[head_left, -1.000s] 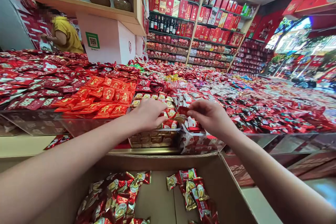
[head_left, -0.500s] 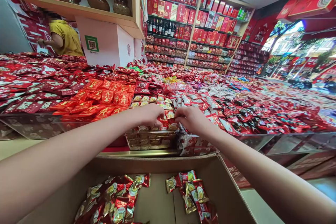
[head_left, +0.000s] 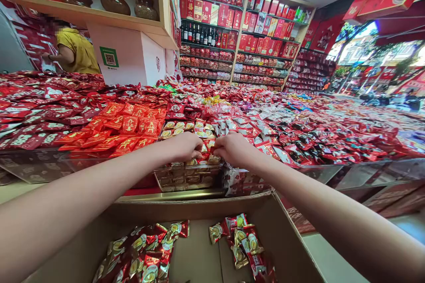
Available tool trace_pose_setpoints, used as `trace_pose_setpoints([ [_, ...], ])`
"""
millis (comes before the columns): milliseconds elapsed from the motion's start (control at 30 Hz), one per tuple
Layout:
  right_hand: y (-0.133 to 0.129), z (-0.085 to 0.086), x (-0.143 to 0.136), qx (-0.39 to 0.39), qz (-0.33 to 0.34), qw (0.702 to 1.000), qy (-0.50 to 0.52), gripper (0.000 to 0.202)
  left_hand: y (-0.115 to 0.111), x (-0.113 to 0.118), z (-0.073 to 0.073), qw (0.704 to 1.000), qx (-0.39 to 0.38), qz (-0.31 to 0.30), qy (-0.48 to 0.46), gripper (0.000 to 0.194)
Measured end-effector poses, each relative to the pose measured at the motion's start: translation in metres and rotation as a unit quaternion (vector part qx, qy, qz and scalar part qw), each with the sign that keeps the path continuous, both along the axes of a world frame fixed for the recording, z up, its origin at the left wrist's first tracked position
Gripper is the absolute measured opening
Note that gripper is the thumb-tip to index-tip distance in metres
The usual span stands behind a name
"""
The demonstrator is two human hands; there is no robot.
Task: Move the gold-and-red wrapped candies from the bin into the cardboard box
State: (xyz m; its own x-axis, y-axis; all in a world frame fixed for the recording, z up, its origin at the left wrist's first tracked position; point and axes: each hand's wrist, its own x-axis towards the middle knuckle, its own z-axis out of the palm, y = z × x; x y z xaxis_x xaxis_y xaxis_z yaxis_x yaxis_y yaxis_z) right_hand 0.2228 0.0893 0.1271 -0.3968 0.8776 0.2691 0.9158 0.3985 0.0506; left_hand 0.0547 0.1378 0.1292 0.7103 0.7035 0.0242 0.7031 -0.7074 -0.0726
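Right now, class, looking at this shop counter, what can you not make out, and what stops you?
- Head view: left hand and right hand fingertips curl down into the clear tray of packets; whether they grip anything is hidden.
- Print on the candy packets in the cardboard box: too small.
- The box's near side: cut off by the bottom edge.
- Person in yellow: face blurred.
- Street outside: overexposed.

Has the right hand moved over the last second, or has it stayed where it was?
Yes. The right hand has come left across the clear bin of gold-and-red sweets, closing up to the left hand.
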Motion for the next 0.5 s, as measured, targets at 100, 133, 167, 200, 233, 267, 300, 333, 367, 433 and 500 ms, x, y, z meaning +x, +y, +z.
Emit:
trace_pose_setpoints([
  [100, 0.003, 0.009, -0.002, 0.024, -0.033, 0.999, -0.004, 0.017, 0.0, -0.003, 0.0, 1.0, 0.003, -0.011, -0.008, 0.015],
  [133, 0.004, 0.012, -0.002, 0.035, -0.044, 0.998, -0.002, 0.018, 0.0, -0.004, -0.001, 1.0, 0.004, -0.016, -0.01, 0.016],
  [167, 0.005, 0.015, -0.001, 0.046, -0.053, 0.998, 0.002, 0.019, 0.0, -0.005, -0.001, 1.0, 0.005, -0.022, -0.012, 0.016],
  [200, 0.006, 0.017, 0.0, 0.055, -0.06, 0.997, 0.006, 0.02, 0.0, -0.006, -0.001, 0.999, 0.007, -0.028, -0.013, 0.016],
  [233, 0.008, 0.018, 0.0, 0.062, -0.062, 0.996, 0.01, 0.02, 0.0, -0.007, -0.002, 0.999, 0.008, -0.035, -0.014, 0.016],
  [267, 0.009, 0.018, 0.001, 0.062, -0.059, 0.996, 0.015, 0.02, -0.001, -0.007, -0.002, 0.999, 0.011, -0.041, -0.014, 0.016],
  [300, 0.01, 0.017, 0.001, 0.054, -0.049, 0.997, 0.02, 0.019, -0.001, -0.008, -0.002, 0.999, 0.014, -0.046, -0.013, 0.016],
  [333, 0.012, 0.016, 0.001, 0.038, -0.033, 0.998, 0.022, 0.019, -0.002, -0.008, -0.002, 0.999, 0.018, -0.049, -0.012, 0.017],
  [367, 0.013, 0.014, 0.001, 0.019, -0.015, 1.0, 0.016, 0.02, -0.002, -0.008, -0.002, 0.998, 0.021, -0.051, -0.011, 0.017],
  [433, 0.015, 0.011, 0.0, -0.016, 0.018, 1.0, -0.015, 0.021, -0.003, -0.008, -0.002, 0.998, 0.026, -0.052, -0.009, 0.017],
  [500, 0.017, 0.009, -0.002, -0.039, 0.031, 0.998, -0.049, 0.021, -0.003, -0.008, -0.003, 0.998, 0.03, -0.05, -0.007, 0.016],
])
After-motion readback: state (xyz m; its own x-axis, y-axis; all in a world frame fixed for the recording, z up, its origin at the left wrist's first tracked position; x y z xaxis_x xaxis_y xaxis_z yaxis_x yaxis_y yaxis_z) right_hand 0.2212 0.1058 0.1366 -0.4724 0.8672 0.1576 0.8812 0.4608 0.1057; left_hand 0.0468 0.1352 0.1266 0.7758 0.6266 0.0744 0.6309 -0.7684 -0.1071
